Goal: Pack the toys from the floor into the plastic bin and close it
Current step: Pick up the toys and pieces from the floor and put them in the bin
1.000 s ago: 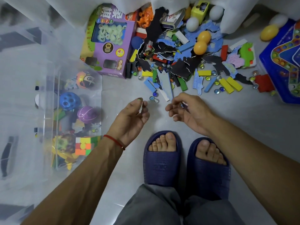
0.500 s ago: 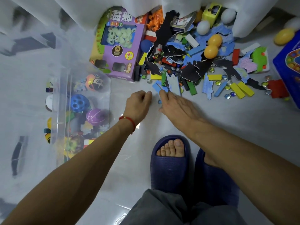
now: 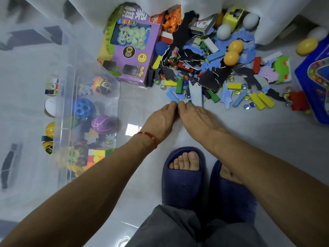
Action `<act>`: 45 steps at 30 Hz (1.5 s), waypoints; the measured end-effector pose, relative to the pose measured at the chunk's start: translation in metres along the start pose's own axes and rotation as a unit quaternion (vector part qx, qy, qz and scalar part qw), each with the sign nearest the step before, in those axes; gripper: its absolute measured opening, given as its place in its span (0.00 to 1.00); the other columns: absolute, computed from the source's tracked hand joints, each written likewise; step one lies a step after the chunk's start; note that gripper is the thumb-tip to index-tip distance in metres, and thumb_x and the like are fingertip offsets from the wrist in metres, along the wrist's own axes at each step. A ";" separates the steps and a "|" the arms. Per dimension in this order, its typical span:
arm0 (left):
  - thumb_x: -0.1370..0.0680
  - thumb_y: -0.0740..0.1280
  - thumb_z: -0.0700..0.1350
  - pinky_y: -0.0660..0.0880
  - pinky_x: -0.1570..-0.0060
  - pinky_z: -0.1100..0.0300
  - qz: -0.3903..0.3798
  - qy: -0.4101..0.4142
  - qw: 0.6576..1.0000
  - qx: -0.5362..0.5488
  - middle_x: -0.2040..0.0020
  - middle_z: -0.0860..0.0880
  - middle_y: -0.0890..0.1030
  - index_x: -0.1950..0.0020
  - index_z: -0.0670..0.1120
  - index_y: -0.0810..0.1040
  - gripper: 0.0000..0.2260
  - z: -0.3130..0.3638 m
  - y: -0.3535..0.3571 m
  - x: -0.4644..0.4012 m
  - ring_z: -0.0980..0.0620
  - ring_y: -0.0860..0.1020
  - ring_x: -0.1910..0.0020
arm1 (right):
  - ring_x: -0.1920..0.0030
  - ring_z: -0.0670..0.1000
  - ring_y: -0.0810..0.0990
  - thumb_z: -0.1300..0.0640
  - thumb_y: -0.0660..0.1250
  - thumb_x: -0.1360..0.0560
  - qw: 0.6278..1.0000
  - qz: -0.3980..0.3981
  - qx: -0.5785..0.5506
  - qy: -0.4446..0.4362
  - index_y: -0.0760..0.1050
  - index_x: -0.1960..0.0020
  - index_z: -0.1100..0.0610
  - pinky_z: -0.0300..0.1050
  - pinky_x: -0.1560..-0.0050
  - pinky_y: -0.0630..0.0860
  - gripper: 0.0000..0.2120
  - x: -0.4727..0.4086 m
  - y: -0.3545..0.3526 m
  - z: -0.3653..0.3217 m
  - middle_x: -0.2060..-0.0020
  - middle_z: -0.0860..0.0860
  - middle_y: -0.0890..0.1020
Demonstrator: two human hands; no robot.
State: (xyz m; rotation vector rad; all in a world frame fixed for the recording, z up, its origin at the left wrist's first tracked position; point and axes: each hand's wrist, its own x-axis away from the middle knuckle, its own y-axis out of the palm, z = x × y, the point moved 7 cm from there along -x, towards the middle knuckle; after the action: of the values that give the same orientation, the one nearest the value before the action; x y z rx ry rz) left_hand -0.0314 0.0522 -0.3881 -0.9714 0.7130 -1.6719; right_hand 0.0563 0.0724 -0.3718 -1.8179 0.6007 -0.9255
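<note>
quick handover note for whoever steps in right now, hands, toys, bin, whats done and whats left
Left hand and right hand: both down at the near edge of the toy pile, fingertips together by a blue block; their grip on anything is hidden.
Plastic bin: at left, open, already holding balls and a puzzle cube.
Left: most of the pile, the purple game box, the yellow eggs, then closing the bin.

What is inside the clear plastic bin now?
The bin holds a blue holed ball, purple ball, puzzle cube. Lower toys are blurred, partly covered.
</note>
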 end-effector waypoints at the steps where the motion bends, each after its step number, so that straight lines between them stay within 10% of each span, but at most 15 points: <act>1: 0.16 0.57 0.47 0.75 0.57 0.56 0.011 -0.036 0.999 0.024 0.51 0.45 0.78 0.42 0.44 0.69 0.08 -0.003 -0.002 0.000 0.49 0.74 0.59 | 0.48 0.61 0.80 0.68 0.59 0.21 1.000 0.003 0.012 -0.008 0.65 0.36 0.61 0.49 0.58 0.68 0.15 0.002 0.000 -0.001 0.45 0.60 0.77; 4: 0.16 0.58 0.46 0.73 0.59 0.63 0.061 -0.204 0.950 0.230 0.54 0.49 0.77 0.43 0.43 0.71 0.08 -0.019 -0.006 0.014 0.53 0.74 0.60 | 0.50 0.59 0.79 0.64 0.56 0.19 0.999 0.011 -0.042 0.011 0.68 0.37 0.61 0.49 0.57 0.69 0.12 0.005 0.000 0.008 0.46 0.59 0.78; 6: 0.17 0.58 0.44 0.73 0.63 0.58 0.051 -0.282 0.834 0.472 0.56 0.44 0.78 0.45 0.41 0.73 0.08 -0.019 0.005 0.024 0.52 0.73 0.64 | 0.59 0.52 0.77 0.58 0.56 0.18 0.957 0.041 -0.259 0.121 0.74 0.44 0.57 0.44 0.61 0.68 0.09 0.011 0.001 0.033 0.55 0.52 0.79; 10: 0.22 0.58 0.39 0.72 0.70 0.60 0.010 -0.331 0.558 0.761 0.56 0.40 0.79 0.54 0.41 0.74 0.06 -0.002 0.017 0.034 0.50 0.72 0.67 | 0.74 0.48 0.70 0.54 0.58 0.20 0.484 0.009 -0.815 0.319 0.74 0.59 0.56 0.39 0.76 0.62 0.12 0.048 0.022 0.064 0.69 0.52 0.75; 11: 0.24 0.58 0.40 0.73 0.69 0.60 0.001 -0.330 0.517 0.790 0.55 0.39 0.79 0.57 0.41 0.74 0.06 0.000 0.018 0.035 0.49 0.72 0.67 | 0.74 0.49 0.71 0.53 0.59 0.19 0.446 -0.008 -0.835 0.321 0.72 0.60 0.57 0.39 0.77 0.62 0.13 0.054 0.022 0.065 0.69 0.53 0.76; 13: 0.27 0.57 0.42 0.73 0.68 0.59 -0.008 -0.316 0.485 0.815 0.54 0.39 0.79 0.59 0.42 0.73 0.06 0.003 0.017 0.033 0.47 0.73 0.66 | 0.73 0.49 0.72 0.52 0.63 0.19 0.513 0.000 -0.798 0.316 0.73 0.62 0.57 0.40 0.77 0.64 0.15 0.060 0.022 0.074 0.69 0.53 0.77; 16: 0.23 0.57 0.46 0.71 0.69 0.59 -0.009 -0.339 0.544 0.768 0.61 0.42 0.77 0.63 0.43 0.71 0.11 0.004 0.019 0.029 0.46 0.73 0.67 | 0.70 0.50 0.73 0.51 0.63 0.18 0.763 0.060 -0.578 0.282 0.79 0.57 0.59 0.43 0.71 0.66 0.15 0.059 0.015 0.087 0.68 0.49 0.77; 18: 0.19 0.59 0.49 0.69 0.70 0.59 0.016 -0.354 0.721 0.596 0.68 0.45 0.74 0.65 0.44 0.72 0.16 -0.004 0.016 0.025 0.47 0.71 0.69 | 0.64 0.51 0.77 0.48 0.61 0.18 0.889 0.094 -0.381 0.236 0.77 0.53 0.57 0.46 0.66 0.68 0.14 0.053 0.009 0.085 0.63 0.49 0.80; 20: 0.18 0.60 0.54 0.69 0.69 0.58 0.045 -0.301 0.889 0.342 0.71 0.47 0.73 0.65 0.43 0.74 0.20 -0.005 0.006 0.017 0.48 0.71 0.70 | 0.58 0.55 0.80 0.46 0.60 0.17 0.934 0.101 -0.267 0.214 0.73 0.48 0.55 0.47 0.62 0.69 0.12 0.046 0.005 0.077 0.57 0.52 0.81; 22: 0.19 0.59 0.60 0.65 0.69 0.60 0.044 -0.224 0.962 0.151 0.70 0.50 0.72 0.63 0.45 0.73 0.22 0.002 0.004 0.009 0.52 0.70 0.71 | 0.55 0.59 0.81 0.44 0.60 0.18 0.950 0.082 -0.207 0.219 0.69 0.40 0.57 0.47 0.63 0.68 0.17 0.038 0.006 0.071 0.54 0.54 0.81; 30: 0.22 0.53 0.67 0.66 0.66 0.55 -0.018 -0.088 0.978 -0.186 0.58 0.49 0.73 0.51 0.46 0.69 0.24 0.023 0.013 -0.013 0.49 0.71 0.63 | 0.55 0.57 0.79 0.45 0.64 0.20 0.937 0.056 -0.282 0.200 0.73 0.47 0.58 0.47 0.62 0.66 0.15 0.027 0.017 0.086 0.56 0.55 0.80; 32: 0.18 0.54 0.61 0.68 0.65 0.56 -0.019 -0.052 0.981 -0.184 0.53 0.47 0.77 0.44 0.47 0.72 0.19 0.026 0.015 -0.016 0.50 0.72 0.62 | 0.63 0.53 0.76 0.46 0.65 0.21 0.894 0.038 -0.395 0.208 0.74 0.50 0.57 0.48 0.66 0.67 0.13 0.036 0.020 0.092 0.62 0.53 0.78; 37: 0.17 0.53 0.55 0.76 0.60 0.56 -0.027 -0.039 0.988 -0.146 0.48 0.46 0.79 0.35 0.48 0.73 0.18 0.023 0.020 -0.016 0.48 0.77 0.57 | 0.75 0.48 0.63 0.58 0.63 0.21 0.641 -0.014 -0.729 0.241 0.72 0.57 0.55 0.40 0.75 0.55 0.06 0.075 0.020 0.088 0.70 0.51 0.72; 45: 0.23 0.53 0.71 0.73 0.63 0.53 0.016 -0.168 0.978 -0.120 0.55 0.47 0.77 0.44 0.48 0.72 0.28 0.018 0.020 -0.024 0.44 0.76 0.61 | 0.72 0.49 0.69 0.59 0.64 0.22 0.609 -0.007 -0.745 0.272 0.74 0.54 0.57 0.40 0.76 0.57 0.03 0.118 0.019 0.094 0.66 0.54 0.76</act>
State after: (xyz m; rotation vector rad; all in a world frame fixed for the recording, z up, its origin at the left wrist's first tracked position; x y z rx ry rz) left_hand -0.0028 0.0696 -0.4021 -1.3675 0.7067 -1.3653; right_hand 0.2016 0.0279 -0.3724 -2.8930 2.2666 -1.0268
